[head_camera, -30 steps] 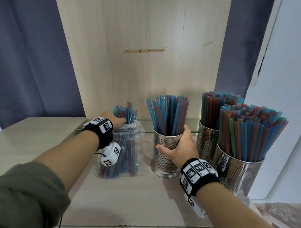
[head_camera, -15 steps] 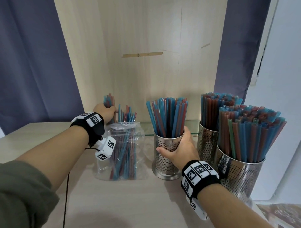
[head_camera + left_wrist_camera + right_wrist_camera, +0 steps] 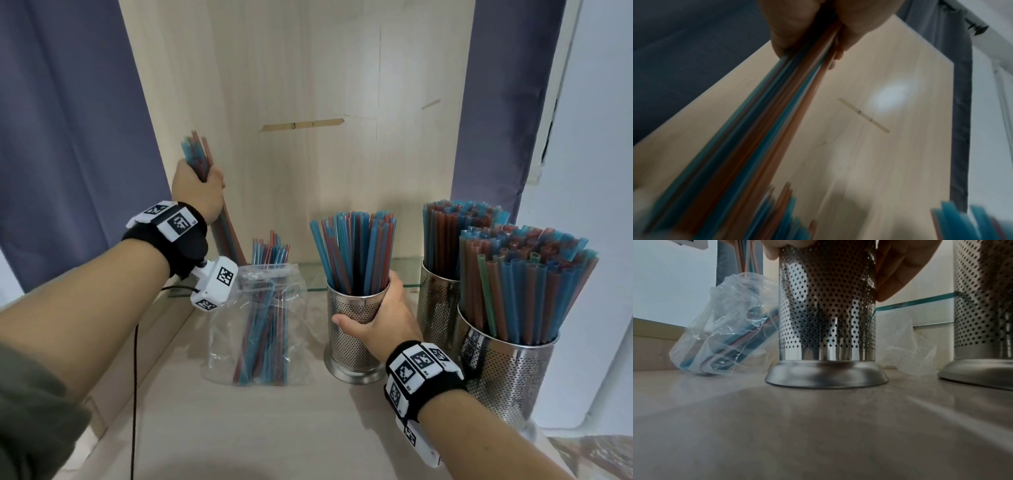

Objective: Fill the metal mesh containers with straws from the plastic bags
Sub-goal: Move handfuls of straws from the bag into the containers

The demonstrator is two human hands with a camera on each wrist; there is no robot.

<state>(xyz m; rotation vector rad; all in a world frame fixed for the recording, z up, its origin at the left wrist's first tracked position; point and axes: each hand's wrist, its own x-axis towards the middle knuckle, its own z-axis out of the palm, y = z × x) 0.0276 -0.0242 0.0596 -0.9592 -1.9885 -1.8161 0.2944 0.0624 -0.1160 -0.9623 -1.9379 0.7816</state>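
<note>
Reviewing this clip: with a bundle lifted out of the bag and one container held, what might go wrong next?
1. The left hand grips the straw bundle near its top, so the long lower ends may splay and miss the rim.
2. The container under the right hand is already fairly full; new straws may jam or spill.
3. The plastic bag stands loosely and could tip.
</note>
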